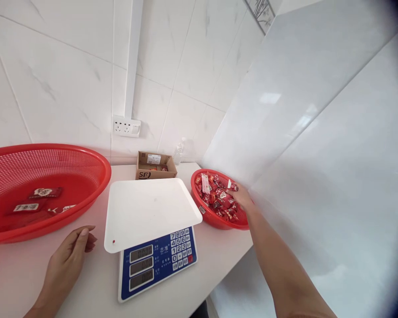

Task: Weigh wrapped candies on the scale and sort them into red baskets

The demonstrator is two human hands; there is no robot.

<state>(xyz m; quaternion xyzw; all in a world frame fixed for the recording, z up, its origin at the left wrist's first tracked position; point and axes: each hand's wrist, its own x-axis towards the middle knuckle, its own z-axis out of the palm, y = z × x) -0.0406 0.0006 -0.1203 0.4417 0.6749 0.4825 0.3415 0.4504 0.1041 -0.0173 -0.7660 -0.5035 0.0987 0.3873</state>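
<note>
My right hand (241, 196) reaches into the small red basket (219, 222) at the right end of the table. Its fingers are closed on a small red-and-white wrapped packet (232, 185). Many red packets (219, 198) fill that basket, with a pink-and-white one among them. Low on the left, my left hand (68, 260) rests at the tabletop, fingers curled together, and nothing shows in them. Between the two hands stands a blue-and-white digital scale (159, 260) with a bare white pan (152, 210). A tiny red speck lies at the pan's near-left corner.
A large red mesh basket (96, 194) with several red packets takes up the left. Behind the scale sit an open cardboard box (161, 174) and a clear plastic bottle (179, 152). A wall socket (126, 126) is above them. Tiled walls border the table at back and right.
</note>
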